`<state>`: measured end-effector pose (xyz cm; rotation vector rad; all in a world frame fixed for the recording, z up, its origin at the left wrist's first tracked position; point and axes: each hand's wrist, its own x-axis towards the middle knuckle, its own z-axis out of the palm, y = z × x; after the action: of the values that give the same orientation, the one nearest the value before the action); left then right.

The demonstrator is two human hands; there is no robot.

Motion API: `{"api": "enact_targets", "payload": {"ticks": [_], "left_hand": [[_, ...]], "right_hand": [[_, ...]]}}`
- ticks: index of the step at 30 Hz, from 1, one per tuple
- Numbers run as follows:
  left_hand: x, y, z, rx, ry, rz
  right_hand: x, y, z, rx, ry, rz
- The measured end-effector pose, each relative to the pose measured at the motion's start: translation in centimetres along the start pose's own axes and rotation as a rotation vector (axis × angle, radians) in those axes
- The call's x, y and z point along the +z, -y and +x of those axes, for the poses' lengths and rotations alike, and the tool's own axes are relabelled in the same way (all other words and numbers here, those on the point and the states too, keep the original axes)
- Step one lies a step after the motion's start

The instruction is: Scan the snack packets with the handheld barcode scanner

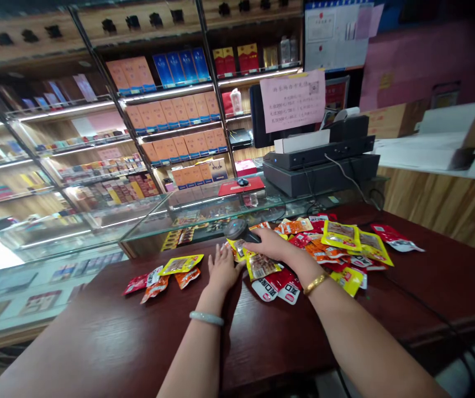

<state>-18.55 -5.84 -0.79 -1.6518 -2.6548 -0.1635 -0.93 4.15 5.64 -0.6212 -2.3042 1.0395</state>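
Note:
My right hand (267, 246) is closed around the dark handle of a barcode scanner (236, 228), whose rounded head points left over the snack packets. Beneath that hand lies a yellow packet (262, 266) with a clear window showing brown food. My left hand (222, 268) rests low on the table with its fingers stretched out, its thumb by the edge of the yellow packets. A heap of yellow, red and orange packets (341, 235) spreads to the right. Apart from it, on the left, is a smaller group with a yellow packet (181, 264) on top and an orange packet (154, 289) below.
The dark red wooden table (138, 337) meets a glass display counter (204, 202). A black cash drawer (320, 174) with devices stacked on it stands behind the heap. A black cable (420, 309) crosses the table's right side. Shelves of boxed goods (179, 113) line the back.

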Motion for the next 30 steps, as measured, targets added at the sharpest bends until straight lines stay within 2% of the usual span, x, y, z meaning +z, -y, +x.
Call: {"api": "enact_targets", "payload": {"ticks": [2, 4, 6, 10, 14, 17, 19, 25, 28, 30], "left_hand": [[-0.2, -0.4, -0.3, 0.054, 0.119, 0.037], [-0.7, -0.5, -0.7, 0.017, 0.192, 0.055], [-1.5, -0.3, -1.3, -0.035, 0.216, 0.068], [-3.6, 0.9, -2.8, -0.084, 0.175, 0.120], [-5.0, 2.4, -3.0, -0.212, -0.009, 0.098], [-4.3, 2.5, -2.2, -0.189, -0.149, 0.061], [-3.2, 1.8, -1.6, -0.136, -0.182, 0.038], [-0.5, -0.6, -0.3, -0.154, -0.142, -0.083], [-0.2, -0.4, 0.2, -0.088, -0.091, -0.141], [-0.1, 0.1, 0.6, -0.048, -0.086, -0.253]], "right_hand": [[0.0, 0.0, 0.0, 0.008, 0.000, -0.005], [0.0, 0.0, -0.1, 0.019, -0.004, -0.006], [0.0, 0.1, -0.1, 0.031, -0.005, -0.004], [-0.2, 0.1, -0.2, 0.039, 0.000, -0.007], [-0.1, 0.0, -0.1, 0.044, 0.002, -0.006], [0.0, 0.1, -0.1, 0.057, 0.011, 0.005], [0.1, 0.2, -0.2, 0.069, 0.020, 0.014], [0.2, 0.1, -0.2, 0.039, 0.020, 0.027], [0.3, -0.3, 0.1, 0.003, 0.012, 0.019], [0.5, -0.5, 0.2, -0.004, 0.017, 0.022]]}}
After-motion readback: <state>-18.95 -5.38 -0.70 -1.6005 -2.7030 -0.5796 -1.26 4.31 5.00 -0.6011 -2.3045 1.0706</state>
